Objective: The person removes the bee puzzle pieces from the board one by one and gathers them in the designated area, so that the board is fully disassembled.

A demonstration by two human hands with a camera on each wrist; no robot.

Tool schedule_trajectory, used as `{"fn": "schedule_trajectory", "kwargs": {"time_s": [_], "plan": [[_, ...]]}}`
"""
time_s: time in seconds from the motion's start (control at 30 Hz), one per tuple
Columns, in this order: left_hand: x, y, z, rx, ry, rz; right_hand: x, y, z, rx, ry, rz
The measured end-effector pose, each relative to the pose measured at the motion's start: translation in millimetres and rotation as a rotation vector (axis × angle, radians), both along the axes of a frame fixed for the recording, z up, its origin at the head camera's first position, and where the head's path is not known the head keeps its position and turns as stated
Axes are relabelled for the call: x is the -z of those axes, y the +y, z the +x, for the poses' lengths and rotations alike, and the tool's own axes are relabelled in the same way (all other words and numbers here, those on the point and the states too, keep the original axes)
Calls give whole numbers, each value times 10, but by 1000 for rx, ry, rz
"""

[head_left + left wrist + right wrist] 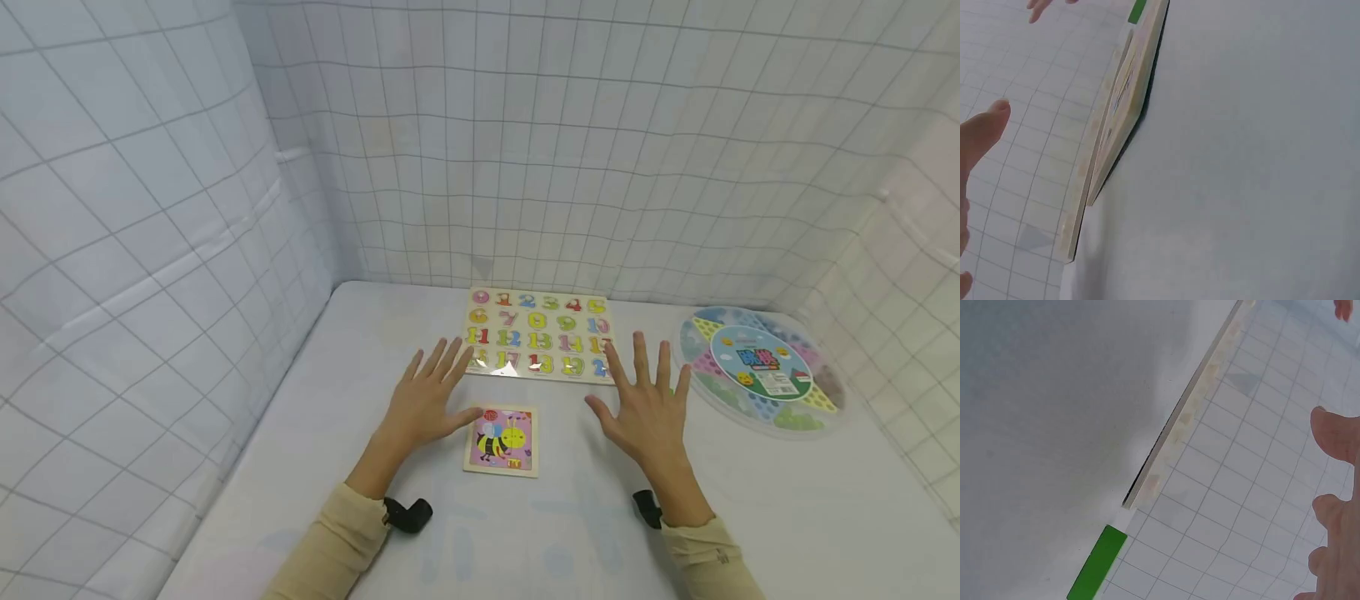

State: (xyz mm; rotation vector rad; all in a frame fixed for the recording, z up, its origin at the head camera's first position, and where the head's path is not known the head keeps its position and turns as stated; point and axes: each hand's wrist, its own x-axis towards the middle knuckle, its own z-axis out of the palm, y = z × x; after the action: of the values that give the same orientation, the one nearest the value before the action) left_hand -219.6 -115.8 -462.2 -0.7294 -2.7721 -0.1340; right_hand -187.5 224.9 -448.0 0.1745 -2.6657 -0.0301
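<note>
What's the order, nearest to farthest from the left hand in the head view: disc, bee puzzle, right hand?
From the left hand:
1. Bee puzzle: just to its right.
2. Right hand: farther right, beyond the bee puzzle.
3. Disc: farthest right, past the other two.

Bee puzzle point(502, 446) is on the table point(300, 417), lower middle of the frame, and the number board point(536, 332) is just behind it, around the centre. Round game box point(757, 360) sits further right, beside the board. Left hand point(426, 404) is left of the puzzle, right hand point(648, 417) between puzzle and box. Grid cloth point(525, 167) hangs behind, across the top half.
</note>
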Motion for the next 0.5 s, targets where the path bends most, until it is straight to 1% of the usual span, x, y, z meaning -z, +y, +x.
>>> {"fn": "schedule_trajectory", "kwargs": {"time_s": [0.07,0.13,0.23,0.3,0.33,0.4,0.5], "plan": [[65,18,18,62,-89,58,3,-8,-4,0,0,1],[127,27,40,116,-200,118,5,-13,-5,2,-5,1],[209,24,81,156,-369,186,3,-15,-3,2,-9,-5],[247,12,109,164,-452,218,-4,-12,-1,3,-10,-4],[263,4,122,166,-477,228,-6,-10,0,3,-8,-3],[286,-13,142,175,-502,236,-17,-7,2,4,-6,-1],[317,-41,154,189,-496,194,-20,-9,0,5,-17,0]]}}
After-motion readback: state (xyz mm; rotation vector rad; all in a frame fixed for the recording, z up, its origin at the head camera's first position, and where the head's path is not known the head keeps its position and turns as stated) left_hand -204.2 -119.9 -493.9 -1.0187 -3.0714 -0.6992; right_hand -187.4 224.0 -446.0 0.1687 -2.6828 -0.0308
